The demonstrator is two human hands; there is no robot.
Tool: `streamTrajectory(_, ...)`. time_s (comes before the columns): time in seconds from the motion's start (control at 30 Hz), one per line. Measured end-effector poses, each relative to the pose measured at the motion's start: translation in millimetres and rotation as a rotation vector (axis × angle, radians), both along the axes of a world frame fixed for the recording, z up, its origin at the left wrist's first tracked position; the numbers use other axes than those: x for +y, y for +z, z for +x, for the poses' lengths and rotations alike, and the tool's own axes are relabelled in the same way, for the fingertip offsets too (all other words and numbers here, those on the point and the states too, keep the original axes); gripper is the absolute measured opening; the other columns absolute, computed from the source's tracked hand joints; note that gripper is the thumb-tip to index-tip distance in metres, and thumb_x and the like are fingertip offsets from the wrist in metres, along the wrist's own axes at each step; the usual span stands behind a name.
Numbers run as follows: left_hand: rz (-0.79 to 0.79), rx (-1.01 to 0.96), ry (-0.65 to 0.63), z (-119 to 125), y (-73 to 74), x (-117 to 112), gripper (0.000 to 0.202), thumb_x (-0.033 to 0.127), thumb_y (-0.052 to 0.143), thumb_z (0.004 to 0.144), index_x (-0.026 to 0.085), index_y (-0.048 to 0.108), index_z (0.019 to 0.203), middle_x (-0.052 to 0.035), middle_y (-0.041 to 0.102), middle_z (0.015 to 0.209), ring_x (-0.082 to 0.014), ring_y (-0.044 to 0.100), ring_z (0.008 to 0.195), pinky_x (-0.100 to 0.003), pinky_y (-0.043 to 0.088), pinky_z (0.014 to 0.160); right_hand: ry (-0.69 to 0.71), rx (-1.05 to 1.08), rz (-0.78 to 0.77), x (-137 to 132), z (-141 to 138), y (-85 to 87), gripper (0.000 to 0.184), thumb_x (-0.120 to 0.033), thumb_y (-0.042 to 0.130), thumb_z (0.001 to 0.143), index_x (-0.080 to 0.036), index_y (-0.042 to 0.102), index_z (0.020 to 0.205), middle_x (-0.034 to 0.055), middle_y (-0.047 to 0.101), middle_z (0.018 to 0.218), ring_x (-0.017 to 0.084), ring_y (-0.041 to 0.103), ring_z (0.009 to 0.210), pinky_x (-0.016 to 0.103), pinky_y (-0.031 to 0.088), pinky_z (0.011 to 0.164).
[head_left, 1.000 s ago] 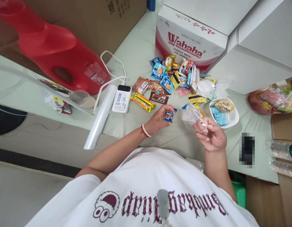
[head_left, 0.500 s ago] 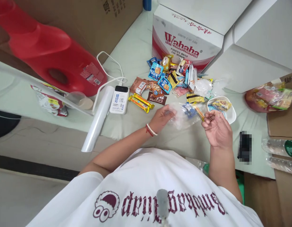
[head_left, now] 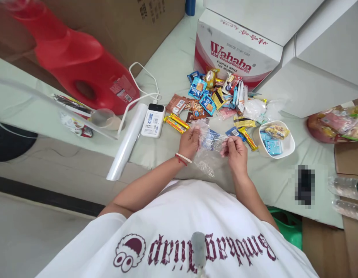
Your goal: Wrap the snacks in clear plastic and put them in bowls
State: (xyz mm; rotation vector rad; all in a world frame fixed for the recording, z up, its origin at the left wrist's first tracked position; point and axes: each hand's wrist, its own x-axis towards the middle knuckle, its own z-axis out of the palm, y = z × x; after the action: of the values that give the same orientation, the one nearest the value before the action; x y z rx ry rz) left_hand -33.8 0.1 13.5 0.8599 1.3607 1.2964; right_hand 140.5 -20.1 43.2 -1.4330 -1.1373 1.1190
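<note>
At nine o'clock from the round-cornered bowl (head_left: 289, 148), left hand (head_left: 188, 143) and right hand (head_left: 237, 152), nearly closed, pinch a plastic bag (head_left: 206, 153) (clear, crinkled).

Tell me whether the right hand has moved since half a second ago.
Yes. The right hand has moved left, away from the white bowl: it overlapped the bowl in view then, and now a gap shows between them.
</note>
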Motion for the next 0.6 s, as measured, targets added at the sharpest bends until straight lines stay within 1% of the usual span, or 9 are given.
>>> streamTrajectory(0.03,-0.022,0.006,0.002,-6,-3.0,4,0.064,0.086,0.052,0.085,0.024,0.049,0.07,0.0069,0.041,0.045,-0.0106,0.037,0.033,-0.026,0.025,0.035,0.023,0.06,-0.059,0,-2,-0.2,0.034,-0.058,0.061,0.093,-0.024,0.056,0.091,-0.0026,0.058,0.073,0.013,0.049,0.053,0.028,0.043,0.049)
streamTrajectory(0.1,-0.047,0.054,0.013,-17,-8.1,7,0.064,0.085,0.053,0.085,0.023,0.049,0.067,0.0057,0.043,0.043,-0.0112,0.038,0.033,-0.026,0.025,0.036,0.039,0.125,-0.131,-1,-9,-0.9,0.036,-0.058,0.065,0.09,-0.025,0.053,0.088,-0.0056,0.051,0.065,0.011,0.038,0.046,0.026,0.032,0.042)
streamTrajectory(0.2,-0.077,0.158,-0.002,-38,-12.0,1,0.062,0.08,0.051,0.089,0.023,0.05,0.065,0.0043,0.047,0.042,-0.0119,0.041,0.033,-0.026,0.027,0.038,0.038,0.152,-0.178,-3,-14,-0.1,0.037,-0.056,0.071,0.086,-0.024,0.052,0.084,-0.0061,0.049,0.064,0.008,0.036,0.045,0.023,0.028,0.039)
streamTrajectory(0.27,-0.125,0.209,-0.032,-57,-11.4,-8,0.058,0.075,0.051,0.091,0.022,0.054,0.068,0.0045,0.047,0.041,-0.0116,0.039,0.032,-0.026,0.025,0.038,0.038,0.161,-0.211,-4,-9,2.2,0.038,-0.055,0.074,0.083,-0.023,0.052,0.083,-0.0066,0.049,0.062,0.007,0.035,0.043,0.021,0.026,0.038)
streamTrajectory(0.33,-0.202,0.246,-0.161,-82,-8.8,-15,0.054,0.071,0.058,0.089,0.021,0.059,0.069,0.0049,0.047,0.04,-0.0107,0.037,0.032,-0.026,0.023,0.039,0.061,0.194,-0.302,-5,2,4.9,0.04,-0.054,0.078,0.079,-0.022,0.054,0.083,-0.0075,0.048,0.06,0.005,0.033,0.041,0.019,0.022,0.036)
streamTrajectory(0.43,-0.361,0.22,-0.513,-122,-4.7,-20,0.054,0.073,0.073,0.077,0.02,0.066,0.072,0.0065,0.043,0.041,-0.0083,0.03,0.034,-0.026,0.02,0.039,0.148,0.304,-0.513,-7,25,6.9,0.046,-0.052,0.086,0.068,-0.021,0.056,0.087,-0.0099,0.045,0.057,0.002,0.026,0.037,0.016,0.013,0.033)
streamTrajectory(0.47,-0.38,0.226,-0.525,-133,-3.8,-20,0.055,0.075,0.074,0.075,0.02,0.068,0.076,0.0069,0.042,0.043,-0.008,0.029,0.036,-0.026,0.021,0.04,0.175,0.34,-0.566,-8,32,6.5,0.048,-0.051,0.088,0.066,-0.021,0.057,0.087,-0.0107,0.044,0.056,0.002,0.023,0.036,0.016,0.012,0.033)
streamTrajectory(0.5,-0.384,0.245,-0.49,-141,-2.8,-21,0.056,0.075,0.075,0.074,0.02,0.068,0.08,0.0068,0.042,0.046,-0.0084,0.031,0.039,-0.026,0.024,0.041,0.189,0.361,-0.599,-8,37,5.2,0.049,-0.05,0.088,0.064,-0.02,0.057,0.088,-0.0112,0.043,0.055,0.001,0.021,0.036,0.016,0.011,0.032)
streamTrajectory(0.6,-0.316,0.387,-0.247,-142,2.3,-31,0.049,0.068,0.073,0.081,0.022,0.065,0.095,0.0027,0.055,0.062,-0.0144,0.049,0.055,-0.032,0.044,0.054,0.134,0.324,-0.595,-11,42,-2.8,0.048,-0.047,0.088,0.062,-0.02,0.056,0.087,-0.0105,0.046,0.056,0.001,0.023,0.035,0.016,0.012,0.032)
